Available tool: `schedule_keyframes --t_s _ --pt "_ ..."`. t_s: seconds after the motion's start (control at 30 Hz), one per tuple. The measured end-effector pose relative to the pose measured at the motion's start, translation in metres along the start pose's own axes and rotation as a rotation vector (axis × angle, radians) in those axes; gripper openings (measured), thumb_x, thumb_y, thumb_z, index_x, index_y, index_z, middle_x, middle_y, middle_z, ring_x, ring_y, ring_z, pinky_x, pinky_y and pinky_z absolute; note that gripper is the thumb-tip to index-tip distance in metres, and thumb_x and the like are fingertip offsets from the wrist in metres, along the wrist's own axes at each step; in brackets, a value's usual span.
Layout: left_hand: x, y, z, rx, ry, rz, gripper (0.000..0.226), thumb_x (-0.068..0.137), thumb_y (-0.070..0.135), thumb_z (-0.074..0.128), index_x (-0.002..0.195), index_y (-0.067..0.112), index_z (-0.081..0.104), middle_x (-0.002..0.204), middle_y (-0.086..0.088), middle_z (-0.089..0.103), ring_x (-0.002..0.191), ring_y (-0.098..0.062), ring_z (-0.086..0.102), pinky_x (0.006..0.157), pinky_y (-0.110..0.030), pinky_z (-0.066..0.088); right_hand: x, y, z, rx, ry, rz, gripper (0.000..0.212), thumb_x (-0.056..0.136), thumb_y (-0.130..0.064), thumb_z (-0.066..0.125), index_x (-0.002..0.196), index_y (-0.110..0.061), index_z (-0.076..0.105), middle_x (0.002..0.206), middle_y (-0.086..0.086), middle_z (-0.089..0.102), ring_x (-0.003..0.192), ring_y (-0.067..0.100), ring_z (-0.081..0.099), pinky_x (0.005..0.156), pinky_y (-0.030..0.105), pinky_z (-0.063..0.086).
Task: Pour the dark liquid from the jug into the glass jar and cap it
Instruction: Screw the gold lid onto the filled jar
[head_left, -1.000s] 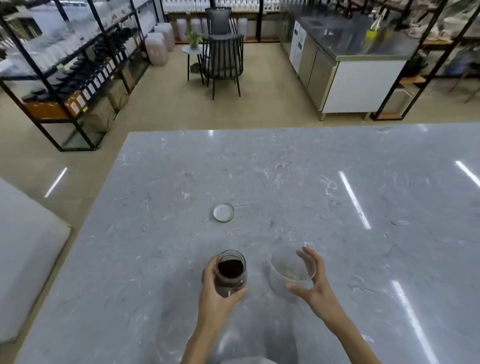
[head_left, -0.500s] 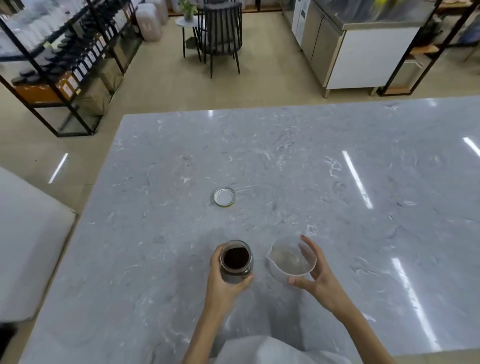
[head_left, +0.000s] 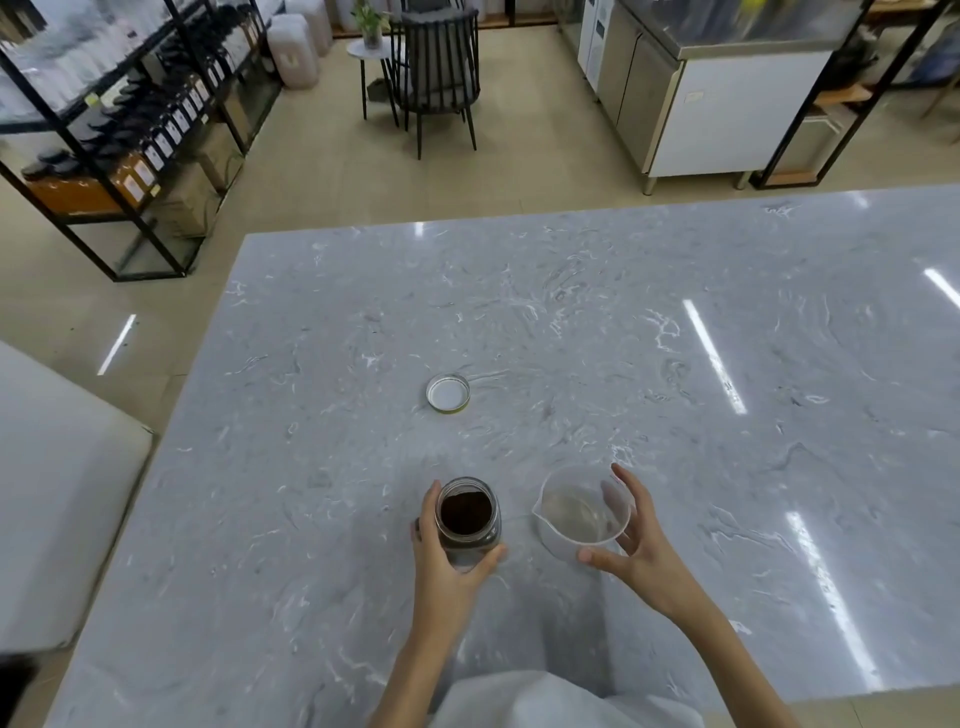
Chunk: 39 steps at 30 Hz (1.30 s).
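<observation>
Step now: The pouring looks done. The jar has dark liquid in it and the jug looks empty, with only a thin wet film at the bottom.
Jar: It stands upright on the worktop, near the person. Its open mouth faces up, so its long line runs straight up and down.
Jug: It stands upright just beside the jar, on the right. Its little spout points left, toward the jar.
Lid: It lies flat on the worktop, well apart from the jar, farther from the person. Its white inside faces up.
Left hand: Its grip is wrapped around the jar, thumb on one side and fingers on the other.
Right hand: Its grip is spread apart around the jug's far side. I think it is only lightly touching.
Next move: I think a hand must reach out for the lid, turn it over, set it on the jar's mouth and twist, while the left hand keeps the jar from tipping.
</observation>
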<state>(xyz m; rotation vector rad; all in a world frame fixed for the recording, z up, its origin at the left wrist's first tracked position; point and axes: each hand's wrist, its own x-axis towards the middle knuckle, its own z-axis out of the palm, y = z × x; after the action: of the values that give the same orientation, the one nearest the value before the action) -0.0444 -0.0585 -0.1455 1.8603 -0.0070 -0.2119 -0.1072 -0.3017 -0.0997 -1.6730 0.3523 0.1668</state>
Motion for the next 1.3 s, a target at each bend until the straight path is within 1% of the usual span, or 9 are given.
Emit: schedule_keyframes --t_s 0.1,0.23,0.4,0.5,0.57,0.73,0.83,0.97,1.3 --pt "-0.004 0.002 -0.002 -0.013 -0.024 -0.002 0.121 0.068 0.046 0.089 0.15 0.062 0.002 0.15 0.049 0.013 0.151 -0.001 0.016 0.119 -0.029 0.019 -0.002 0.003 0.0 0.025 -0.007 0.016 0.108 0.069 -0.02 0.086 0.148 -0.047 0.018 0.155 -0.009 0.032 0.137 -0.005 0.04 0.115 0.031 0.036" --pt "-0.014 0.003 -0.004 -0.009 -0.058 -0.031 0.116 0.081 0.031 0.083 0.15 0.063 -0.005 0.141 0.059 0.018 0.138 0.023 0.024 0.115 -0.023 0.023 -0.008 0.006 -0.001 0.03 -0.018 0.048 0.111 0.073 -0.016 0.081 0.148 -0.054 0.009 0.154 -0.009 0.029 0.141 0.004 0.037 0.113 0.026 0.036" --pt "-0.025 0.017 -0.015 0.016 -0.107 -0.138 0.107 0.094 0.007 0.068 0.153 0.056 -0.006 0.162 0.011 0.034 0.146 -0.005 0.036 0.123 -0.034 0.028 -0.019 0.003 -0.01 -0.245 0.086 0.023 0.087 0.087 -0.009 0.073 0.152 -0.039 0.025 0.139 -0.012 0.052 0.128 0.004 0.052 0.105 0.018 0.04" --pt "-0.029 0.021 -0.029 0.08 -0.03 -0.2 0.085 0.093 0.007 0.07 0.158 0.036 0.024 0.132 0.009 0.066 0.115 0.009 0.061 0.099 -0.007 0.044 -0.025 -0.004 -0.014 -0.493 0.442 -0.086 0.047 0.088 -0.015 0.071 0.131 -0.029 0.057 0.107 -0.007 0.068 0.105 0.018 0.067 0.087 0.025 0.048" --pt "-0.032 0.027 -0.039 0.269 0.078 -0.152 0.068 0.088 0.016 0.077 0.149 0.023 0.047 0.095 0.018 0.072 0.086 0.007 0.067 0.076 -0.007 0.047 -0.024 -0.013 -0.014 -0.591 0.499 -0.189 0.046 0.087 -0.027 0.072 0.131 -0.028 0.057 0.117 -0.011 0.062 0.113 0.013 0.061 0.092 0.027 0.045" --pt "-0.008 0.043 -0.05 0.625 0.038 0.099 0.105 0.062 0.044 0.093 0.15 0.017 0.042 0.135 -0.007 0.052 0.131 -0.031 0.043 0.107 -0.042 0.036 -0.004 -0.028 -0.007 -0.747 0.058 -0.176 0.097 0.08 -0.059 0.068 0.156 -0.034 0.013 0.159 -0.021 0.01 0.148 -0.001 0.011 0.115 0.02 0.014" --pt "0.011 0.04 -0.052 0.487 -0.242 0.071 0.12 0.059 0.055 0.091 0.157 0.032 0.025 0.158 0.013 0.031 0.15 -0.014 0.022 0.122 -0.043 0.021 0.004 -0.028 -0.005 -0.782 0.02 -0.149 0.097 0.079 -0.065 0.065 0.157 -0.034 0.014 0.159 -0.024 0.008 0.148 0.004 0.019 0.112 0.019 0.019" --pt "0.023 0.021 -0.052 0.367 -0.331 0.006 0.097 0.061 0.053 0.087 0.143 0.05 0.034 0.139 0.031 0.051 0.129 0.003 0.051 0.108 -0.035 0.045 0.004 -0.033 -0.01 -0.776 -0.041 -0.119 0.096 0.079 -0.069 0.062 0.155 -0.039 0.011 0.16 -0.025 0.006 0.15 0.004 0.015 0.117 0.026 0.021" --pt "0.036 0.014 -0.056 0.287 -0.437 0.034 0.088 0.069 0.045 0.087 0.139 0.057 0.036 0.139 0.03 0.052 0.128 0.006 0.05 0.111 -0.029 0.042 0.149 -0.132 0.049 -0.938 -0.108 -0.225 0.057 0.093 -0.045 0.063 0.143 -0.02 0.051 0.14 0.0 0.058 0.127 0.021 0.054 0.102 0.035 0.043"
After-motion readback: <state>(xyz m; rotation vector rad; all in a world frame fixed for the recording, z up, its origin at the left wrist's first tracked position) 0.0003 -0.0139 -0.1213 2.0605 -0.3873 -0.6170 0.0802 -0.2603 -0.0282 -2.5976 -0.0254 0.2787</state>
